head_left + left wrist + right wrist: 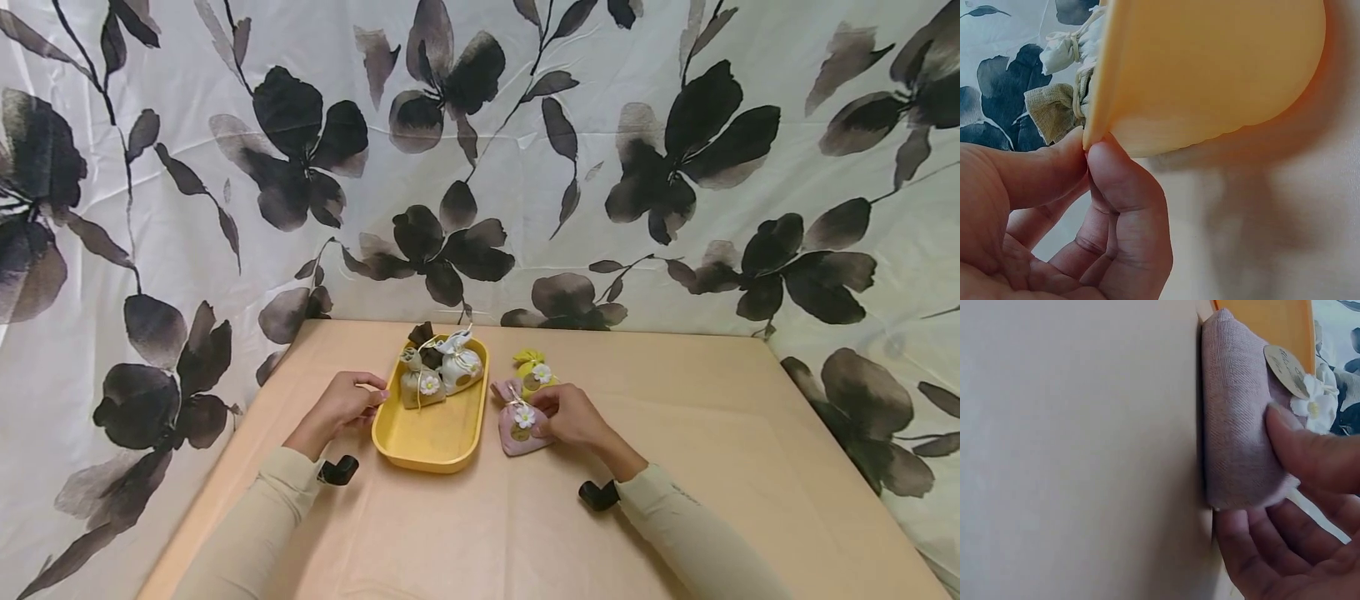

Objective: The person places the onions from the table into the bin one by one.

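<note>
Pinching only the thin rim of the yellow tray [431,433] between thumb and forefinger, our left hand [347,406] could, we judge, tip it and spill the pouches inside if it lifts. Our right hand [572,414] curls thumb and fingers round the pink pouch [517,429], which lies on the bench [675,500] just right of the tray; a loose hold might let it slide. Beyond it sits the yellow pouch [534,372], and three pouches [438,367] crowd the tray's far end.
</note>
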Tool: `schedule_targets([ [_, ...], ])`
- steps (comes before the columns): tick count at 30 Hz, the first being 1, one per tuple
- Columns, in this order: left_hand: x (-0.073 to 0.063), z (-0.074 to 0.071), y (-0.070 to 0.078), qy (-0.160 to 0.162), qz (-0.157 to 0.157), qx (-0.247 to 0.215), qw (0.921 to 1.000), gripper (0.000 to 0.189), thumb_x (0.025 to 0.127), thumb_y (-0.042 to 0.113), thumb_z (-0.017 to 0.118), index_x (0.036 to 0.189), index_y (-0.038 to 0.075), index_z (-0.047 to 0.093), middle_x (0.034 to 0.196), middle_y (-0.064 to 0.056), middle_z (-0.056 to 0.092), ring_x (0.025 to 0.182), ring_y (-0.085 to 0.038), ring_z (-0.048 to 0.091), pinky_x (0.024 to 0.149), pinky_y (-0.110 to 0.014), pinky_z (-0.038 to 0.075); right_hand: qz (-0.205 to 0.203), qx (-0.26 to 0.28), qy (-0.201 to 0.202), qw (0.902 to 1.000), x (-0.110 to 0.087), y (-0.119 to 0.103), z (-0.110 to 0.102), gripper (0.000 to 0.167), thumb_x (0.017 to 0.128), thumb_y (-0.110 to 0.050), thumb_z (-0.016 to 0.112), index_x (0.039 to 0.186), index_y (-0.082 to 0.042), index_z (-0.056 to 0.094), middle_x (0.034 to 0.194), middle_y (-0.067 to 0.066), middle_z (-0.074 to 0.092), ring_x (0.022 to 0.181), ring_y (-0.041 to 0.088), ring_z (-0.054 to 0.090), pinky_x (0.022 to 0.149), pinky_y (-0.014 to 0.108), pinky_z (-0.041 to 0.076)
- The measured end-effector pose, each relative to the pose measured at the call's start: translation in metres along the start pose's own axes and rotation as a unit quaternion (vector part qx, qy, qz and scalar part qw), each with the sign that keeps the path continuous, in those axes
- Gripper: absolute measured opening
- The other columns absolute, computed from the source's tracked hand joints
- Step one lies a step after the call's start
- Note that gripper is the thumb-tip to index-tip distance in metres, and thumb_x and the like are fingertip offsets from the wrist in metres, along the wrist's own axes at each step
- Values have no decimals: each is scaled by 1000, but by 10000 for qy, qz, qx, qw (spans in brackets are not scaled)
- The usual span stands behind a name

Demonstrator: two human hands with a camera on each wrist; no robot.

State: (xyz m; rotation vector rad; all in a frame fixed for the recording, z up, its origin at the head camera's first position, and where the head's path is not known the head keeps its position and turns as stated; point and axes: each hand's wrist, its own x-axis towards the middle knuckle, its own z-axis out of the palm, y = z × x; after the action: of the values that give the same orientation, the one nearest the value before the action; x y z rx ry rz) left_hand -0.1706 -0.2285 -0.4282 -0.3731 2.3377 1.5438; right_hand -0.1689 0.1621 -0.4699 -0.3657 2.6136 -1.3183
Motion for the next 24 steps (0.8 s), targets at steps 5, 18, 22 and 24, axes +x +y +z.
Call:
schedule_targets([
  [5,1,0,-2,-30,3,-5,10000,30,99,11,70,127,0,68,77,-6,65,57,-10,57,53,-23,52,-25,311,262,9992,0,3,3,32,69,7,85,100,-2,78,90,9,75,81,15,66,72,25,53],
  [18,2,-1,1,36,22,148,9999,32,99,12,70,129,1,68,79,-6,64,58,-12,59,55,-26,54,-11,1124,771,9907,-7,-6,0,31,72,17,77,100,4,78,90,15,77,79,13,69,66,20,55],
  [22,1,-1,1,21,12,194,9998,31,99,12,70,129,2,68,80,-6,64,59,-12,59,56,-26,55,-82,1228,914,9882,-10,-11,-3,30,72,17,78,99,4,78,91,16,78,80,13,70,67,20,56],
  [24,0,-1,1,27,-15,185,9998,31,99,12,70,128,2,68,78,-5,64,59,-12,59,56,-26,55,-81,1306,957,9868,-11,-14,-4,29,72,17,77,98,4,78,91,16,78,80,14,70,67,20,57],
])
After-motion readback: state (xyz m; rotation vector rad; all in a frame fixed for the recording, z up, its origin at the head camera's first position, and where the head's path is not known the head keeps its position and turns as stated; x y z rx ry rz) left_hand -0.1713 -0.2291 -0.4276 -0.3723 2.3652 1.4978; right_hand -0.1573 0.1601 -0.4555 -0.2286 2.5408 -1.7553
